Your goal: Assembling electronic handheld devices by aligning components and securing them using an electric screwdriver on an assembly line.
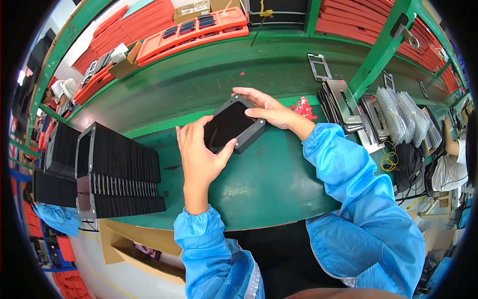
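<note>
Over the green work table point(279, 184) I hold a dark grey rectangular frame point(253, 134) with small round studs at its corners and a glossy black panel point(226, 124) set in it. It is tilted. My left hand point(198, 147) grips its left and near side, the thumb at the near corner. Around the far right corner wraps my right hand point(269, 109), with the thumb pressed on the black panel. The underside of the frame is hidden, as are some of the fingers beneath it.
Stacks of similar black frames point(127, 164) stand at the left. To the right are a stack of flat panels point(341, 104), bubble-wrapped packs point(398, 117) and red scraps point(302, 108). An orange tray point(194, 37) lies on the shelf behind. A cardboard box point(144, 254) sits below the table's left edge.
</note>
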{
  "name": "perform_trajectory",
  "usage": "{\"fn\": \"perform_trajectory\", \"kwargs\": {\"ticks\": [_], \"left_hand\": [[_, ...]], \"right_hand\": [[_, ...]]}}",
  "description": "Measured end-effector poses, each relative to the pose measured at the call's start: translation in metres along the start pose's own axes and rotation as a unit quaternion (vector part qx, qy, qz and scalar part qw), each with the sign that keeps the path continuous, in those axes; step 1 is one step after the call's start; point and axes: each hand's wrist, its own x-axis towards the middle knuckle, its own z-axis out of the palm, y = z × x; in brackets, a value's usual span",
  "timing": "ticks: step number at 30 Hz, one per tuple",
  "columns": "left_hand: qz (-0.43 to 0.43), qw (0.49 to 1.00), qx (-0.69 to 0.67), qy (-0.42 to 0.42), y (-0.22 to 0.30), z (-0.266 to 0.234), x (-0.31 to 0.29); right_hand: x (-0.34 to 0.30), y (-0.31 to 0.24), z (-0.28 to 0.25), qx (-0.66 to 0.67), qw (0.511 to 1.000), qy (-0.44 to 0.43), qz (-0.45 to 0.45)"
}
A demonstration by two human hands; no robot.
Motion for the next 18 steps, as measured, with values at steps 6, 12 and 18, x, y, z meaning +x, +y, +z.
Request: {"fn": "perform_trajectory", "kwargs": {"ticks": [6,12,18], "left_hand": [[0.005,0.999,-0.031,0.005,0.004,-0.005,0.001],[-0.152,0.957,-0.236,-0.075,-0.041,-0.028,-0.025],[-0.171,0.958,-0.162,-0.163,-0.036,-0.033,-0.022]], "right_hand": [[-0.001,-0.003,-0.002,0.031,0.999,-0.019,-0.002],[0.001,-0.012,0.004,-0.002,0.999,-0.023,0.024],[-0.002,-0.005,-0.006,-0.047,0.998,0.022,-0.038]]}}
